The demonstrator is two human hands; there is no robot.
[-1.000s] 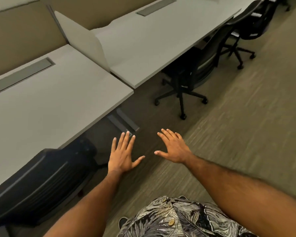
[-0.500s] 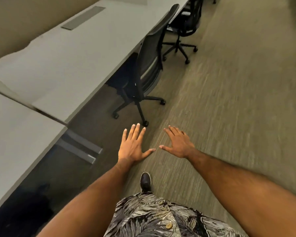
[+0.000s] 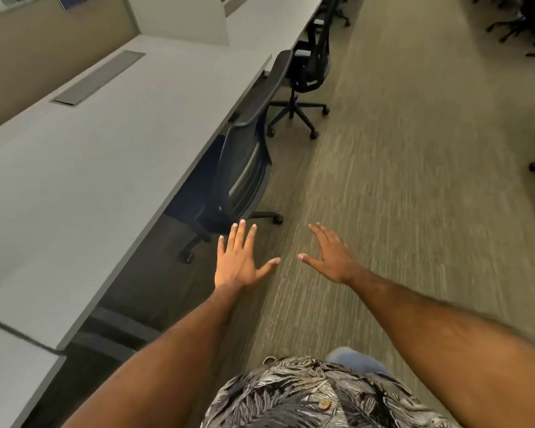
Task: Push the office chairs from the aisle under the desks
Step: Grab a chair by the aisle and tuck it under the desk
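Black mesh office chair (image 3: 244, 162): nearer than before, against long grey desk (image 3: 105, 156).
Left hand (image 3: 240, 261): spread, empty.
Right hand (image 3: 331, 257): spread, empty.

— Where does the surface (image 3: 105, 156) run?
— Along the left, its long edge bordering the carpeted aisle (image 3: 399, 180). A divider panel (image 3: 179, 23) stands across it at the far end.
— And the chairs?
— The near chair (image 3: 244, 162) sits at that edge, seat tucked beneath, backrest just outside. The far chair (image 3: 309, 69) stands behind it, out in the aisle, apart from the edge.
— The hands?
— Left hand (image 3: 238, 264) just before the near chair's base, right hand (image 3: 331, 257) beside it, over the aisle floor.
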